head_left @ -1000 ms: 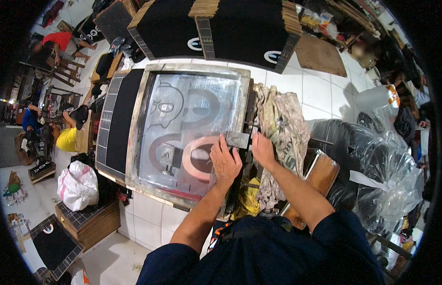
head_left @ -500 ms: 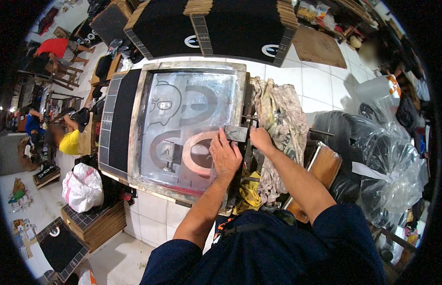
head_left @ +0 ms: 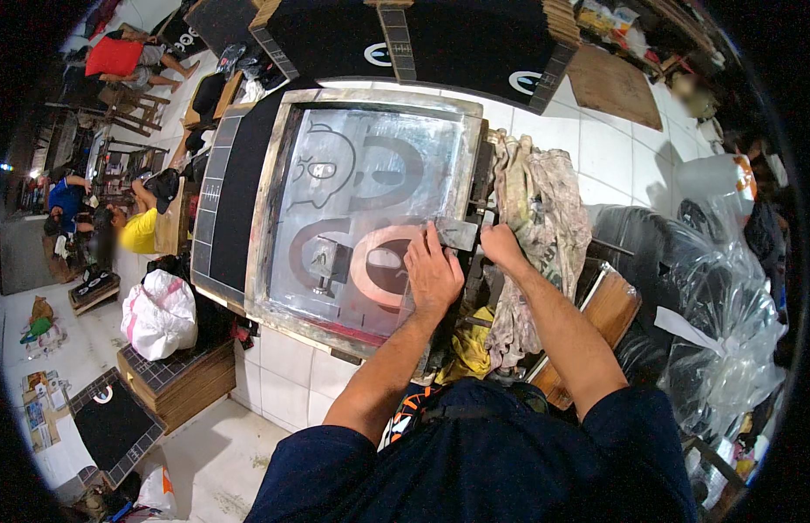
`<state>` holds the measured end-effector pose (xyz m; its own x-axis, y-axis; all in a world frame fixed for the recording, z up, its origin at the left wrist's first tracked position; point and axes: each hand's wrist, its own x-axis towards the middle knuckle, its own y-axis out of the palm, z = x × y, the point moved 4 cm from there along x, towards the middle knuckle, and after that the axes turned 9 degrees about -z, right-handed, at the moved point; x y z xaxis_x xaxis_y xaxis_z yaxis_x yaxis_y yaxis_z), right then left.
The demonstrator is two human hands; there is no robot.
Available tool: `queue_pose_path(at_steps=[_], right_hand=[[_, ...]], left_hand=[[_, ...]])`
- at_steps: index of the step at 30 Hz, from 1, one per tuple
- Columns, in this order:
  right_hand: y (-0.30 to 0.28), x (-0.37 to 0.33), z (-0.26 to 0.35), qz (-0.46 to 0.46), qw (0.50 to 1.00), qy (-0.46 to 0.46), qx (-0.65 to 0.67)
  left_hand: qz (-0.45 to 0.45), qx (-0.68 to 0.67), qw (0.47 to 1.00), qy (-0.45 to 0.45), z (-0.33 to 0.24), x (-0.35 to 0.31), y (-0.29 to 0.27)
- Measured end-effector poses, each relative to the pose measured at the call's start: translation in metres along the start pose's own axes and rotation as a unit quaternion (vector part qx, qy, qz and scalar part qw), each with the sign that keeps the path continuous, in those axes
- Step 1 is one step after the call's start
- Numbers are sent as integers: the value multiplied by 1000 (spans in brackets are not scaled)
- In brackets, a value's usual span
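Moved: chiefly the view. Plate [head_left: 459, 235], frame's [head_left: 387, 99] right edge: likely stiff, slick; hold by its rim. Left hand [head_left: 435, 273]: fingers parted, touching it; right hand [head_left: 503, 247]: curled, pinch not discernible.

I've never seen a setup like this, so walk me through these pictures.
There is no robot here, just a person's bare hands. Every picture comes from a wide fisheye camera on that person's head, looking down, so edges bend.

In front lies a wide frame around a greyish sheet bearing dark and pinkish curved shapes. A black panel shows along its left side.

The left hand has its fingertips at a small grey plate at the frame's right edge. The right hand is curled just beyond it; its grip is unclear. Stained cloth lies further right.
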<state>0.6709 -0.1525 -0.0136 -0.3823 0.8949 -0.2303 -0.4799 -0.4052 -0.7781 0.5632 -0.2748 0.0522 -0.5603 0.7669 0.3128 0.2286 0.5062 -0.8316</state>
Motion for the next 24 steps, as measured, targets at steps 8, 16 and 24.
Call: queue_pose_path(at_steps=[8, 16, 24], right_hand=[[-22, -30, 13, -168, 976, -48, 128], [14, -6, -20, -111, 980, 135, 98], [-20, -37, -1, -24, 947, 242, 211]], left_hand=[[-16, -37, 999, 8, -3, 3, -7], [-29, -55, 997, 45, 5, -2, -1], [-76, -257, 961, -66, 36, -5, -9]])
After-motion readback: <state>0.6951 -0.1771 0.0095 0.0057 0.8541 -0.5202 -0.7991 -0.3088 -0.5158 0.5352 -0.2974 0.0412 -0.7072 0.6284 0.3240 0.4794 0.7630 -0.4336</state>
